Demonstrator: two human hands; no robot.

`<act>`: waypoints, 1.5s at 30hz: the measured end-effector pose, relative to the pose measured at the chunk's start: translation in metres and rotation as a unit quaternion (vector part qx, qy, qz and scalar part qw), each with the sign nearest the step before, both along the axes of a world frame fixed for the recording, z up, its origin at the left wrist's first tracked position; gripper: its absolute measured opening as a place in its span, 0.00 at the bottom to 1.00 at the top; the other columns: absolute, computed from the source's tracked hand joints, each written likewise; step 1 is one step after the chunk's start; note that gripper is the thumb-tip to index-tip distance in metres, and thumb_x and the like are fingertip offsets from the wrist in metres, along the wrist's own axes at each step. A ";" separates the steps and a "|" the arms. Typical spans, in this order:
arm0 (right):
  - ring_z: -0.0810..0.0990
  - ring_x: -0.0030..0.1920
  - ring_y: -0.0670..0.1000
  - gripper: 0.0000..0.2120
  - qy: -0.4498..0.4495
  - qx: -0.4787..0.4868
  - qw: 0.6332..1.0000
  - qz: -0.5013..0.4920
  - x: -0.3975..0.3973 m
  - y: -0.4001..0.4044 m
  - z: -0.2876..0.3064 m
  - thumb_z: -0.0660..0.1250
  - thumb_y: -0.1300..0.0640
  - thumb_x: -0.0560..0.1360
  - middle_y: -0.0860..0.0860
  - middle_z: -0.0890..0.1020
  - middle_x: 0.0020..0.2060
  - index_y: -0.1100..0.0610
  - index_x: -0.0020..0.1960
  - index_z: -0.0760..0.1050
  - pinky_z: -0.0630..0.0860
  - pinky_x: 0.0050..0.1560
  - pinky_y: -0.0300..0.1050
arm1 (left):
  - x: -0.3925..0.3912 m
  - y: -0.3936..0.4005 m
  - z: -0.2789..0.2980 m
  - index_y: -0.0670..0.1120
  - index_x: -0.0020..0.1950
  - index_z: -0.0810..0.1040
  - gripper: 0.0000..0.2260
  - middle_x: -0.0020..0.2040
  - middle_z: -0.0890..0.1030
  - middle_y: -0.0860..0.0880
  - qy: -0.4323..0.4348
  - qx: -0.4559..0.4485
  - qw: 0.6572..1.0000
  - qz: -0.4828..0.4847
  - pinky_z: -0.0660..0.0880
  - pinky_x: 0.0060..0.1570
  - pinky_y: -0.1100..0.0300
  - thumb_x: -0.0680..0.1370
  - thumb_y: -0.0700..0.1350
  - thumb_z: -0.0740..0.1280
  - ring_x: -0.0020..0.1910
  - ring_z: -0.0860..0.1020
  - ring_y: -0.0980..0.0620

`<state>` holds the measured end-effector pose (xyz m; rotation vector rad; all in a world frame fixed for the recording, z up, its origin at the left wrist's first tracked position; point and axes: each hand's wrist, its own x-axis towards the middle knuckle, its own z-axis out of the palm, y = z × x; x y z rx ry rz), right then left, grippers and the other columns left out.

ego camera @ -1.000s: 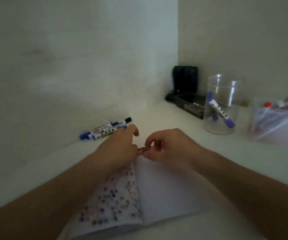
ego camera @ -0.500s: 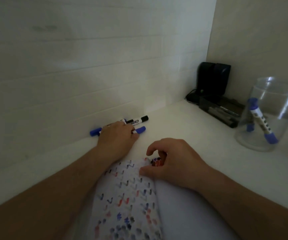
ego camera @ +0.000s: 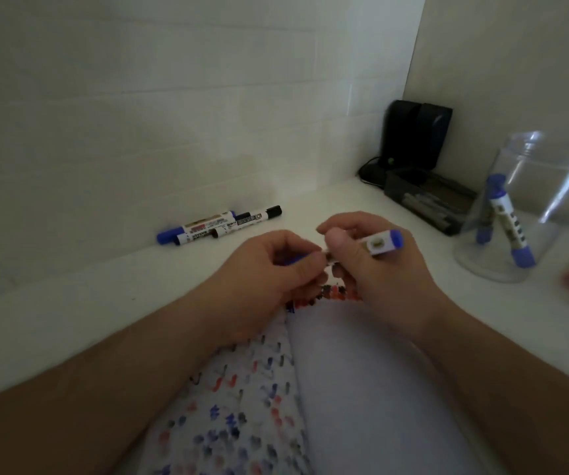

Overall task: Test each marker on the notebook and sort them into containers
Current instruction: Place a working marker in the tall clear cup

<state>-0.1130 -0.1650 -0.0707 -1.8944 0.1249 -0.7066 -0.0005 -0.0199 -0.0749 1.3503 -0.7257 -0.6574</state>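
Blue-ended and white-barrelled, the marker is being held just above the top edge of the open notebook, which is lying on the white bench. The right hand is gripping the barrel, with fingers and thumb curled round it. The left hand is pinching a small blue part at the marker's other end, probably the cap; the joint itself is hidden by the fingers. The marker is likely to handle as a light, stiff, smooth plastic rod: it should be held at mid-barrel, and the cap pulled straight along the axis to avoid slipping. The notebook's left page is carrying many red, blue and dark test strokes; the right page is showing none. Three further markers are lying against the wall, well apart from the hands. A clear container to the right is holding blue markers; a second container beyond it is too blurred to describe.
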 end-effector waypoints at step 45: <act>0.78 0.28 0.54 0.11 0.191 -0.011 0.981 -0.018 0.003 -0.017 -0.011 0.74 0.63 0.71 0.62 0.82 0.31 0.64 0.36 0.73 0.76 0.30 0.46 | 0.015 0.005 -0.013 0.66 0.52 0.69 0.25 0.48 0.68 0.62 -0.502 0.361 0.783 -0.069 0.71 0.48 0.57 0.63 0.79 0.65 0.50 0.67 0.63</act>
